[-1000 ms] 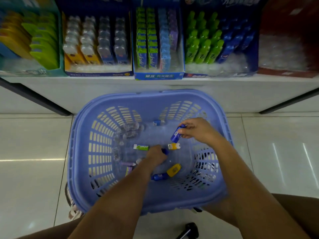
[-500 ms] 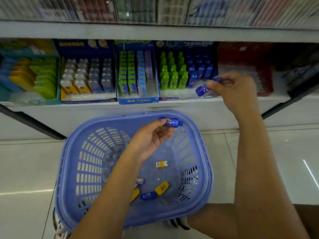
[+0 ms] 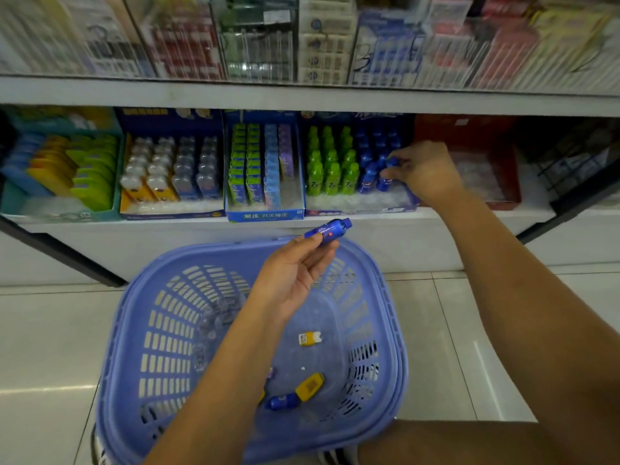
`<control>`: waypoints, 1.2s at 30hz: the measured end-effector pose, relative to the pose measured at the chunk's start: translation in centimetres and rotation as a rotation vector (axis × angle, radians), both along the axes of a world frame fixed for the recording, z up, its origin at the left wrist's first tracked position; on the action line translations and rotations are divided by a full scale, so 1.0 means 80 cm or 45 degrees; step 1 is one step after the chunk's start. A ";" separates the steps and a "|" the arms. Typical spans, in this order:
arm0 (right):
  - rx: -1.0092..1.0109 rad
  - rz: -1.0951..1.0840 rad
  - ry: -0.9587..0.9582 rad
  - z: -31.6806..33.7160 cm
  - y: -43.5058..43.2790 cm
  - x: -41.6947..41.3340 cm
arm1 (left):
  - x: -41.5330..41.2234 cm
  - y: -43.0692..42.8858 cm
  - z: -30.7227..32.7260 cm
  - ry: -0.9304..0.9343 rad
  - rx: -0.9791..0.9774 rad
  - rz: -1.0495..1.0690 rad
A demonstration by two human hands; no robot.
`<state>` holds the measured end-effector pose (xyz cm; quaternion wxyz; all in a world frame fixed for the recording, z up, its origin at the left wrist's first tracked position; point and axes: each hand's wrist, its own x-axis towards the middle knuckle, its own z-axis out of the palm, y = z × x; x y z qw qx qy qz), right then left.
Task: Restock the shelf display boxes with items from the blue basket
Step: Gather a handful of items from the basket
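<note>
Left hand (image 3: 292, 280), right hand (image 3: 426, 170), 2 bare forearms (image 3: 214, 391), black-and-white striped shoe (image 3: 335, 458)

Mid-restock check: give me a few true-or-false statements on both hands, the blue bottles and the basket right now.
1. The left hand holds a blue bottle above the blue basket. True.
2. The right hand is down in the basket. False: it is at the display box, fingers round a second blue bottle.
3. The basket holds nothing. False: a yellow-and-white item, a yellow item and a loose blue bottle lie in it.
4. In the display box, the green bottles stand left of the shelved blue bottles. True.
</note>
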<state>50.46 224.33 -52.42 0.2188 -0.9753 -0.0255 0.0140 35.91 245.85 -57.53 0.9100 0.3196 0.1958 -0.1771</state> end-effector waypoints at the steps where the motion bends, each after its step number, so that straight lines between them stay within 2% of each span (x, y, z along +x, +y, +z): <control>1: -0.059 0.011 0.017 0.001 0.001 0.003 | 0.001 0.000 -0.001 0.002 -0.009 -0.004; 4: -0.177 0.026 0.032 -0.002 0.005 0.008 | 0.002 0.000 -0.004 0.015 -0.063 -0.005; 7: -0.097 -0.081 0.075 -0.014 0.006 0.010 | 0.004 0.002 -0.007 0.023 -0.097 0.023; 12: -0.033 -0.157 0.096 -0.019 0.007 0.010 | 0.006 -0.001 -0.006 -0.047 -0.004 -0.012; 16: -0.066 -0.116 0.006 -0.005 0.007 -0.001 | 0.005 -0.008 0.006 0.019 -0.152 -0.004; 19: 0.334 -0.166 -0.181 0.013 0.012 -0.027 | 0.009 -0.012 0.014 0.096 -0.266 0.047; 21: 0.633 -0.111 -0.009 0.028 0.024 -0.048 | 0.016 -0.018 0.019 0.124 -0.300 0.068; 24: 0.850 0.055 0.285 0.041 0.051 -0.074 | 0.028 -0.032 0.025 0.099 -0.300 0.061; 28: 0.945 -0.106 0.285 0.044 0.065 -0.084 | 0.041 -0.053 0.028 -0.152 -0.021 0.129; 30: 1.063 -0.226 0.329 0.047 0.057 -0.082 | 0.046 -0.060 0.029 -0.283 0.199 0.181; 33: 1.176 -0.265 0.384 0.052 0.043 -0.083 | 0.050 -0.068 0.035 -0.430 0.534 0.214; 36: 1.231 -0.257 0.353 0.058 0.033 -0.085 | 0.057 -0.074 0.037 -0.503 0.654 0.195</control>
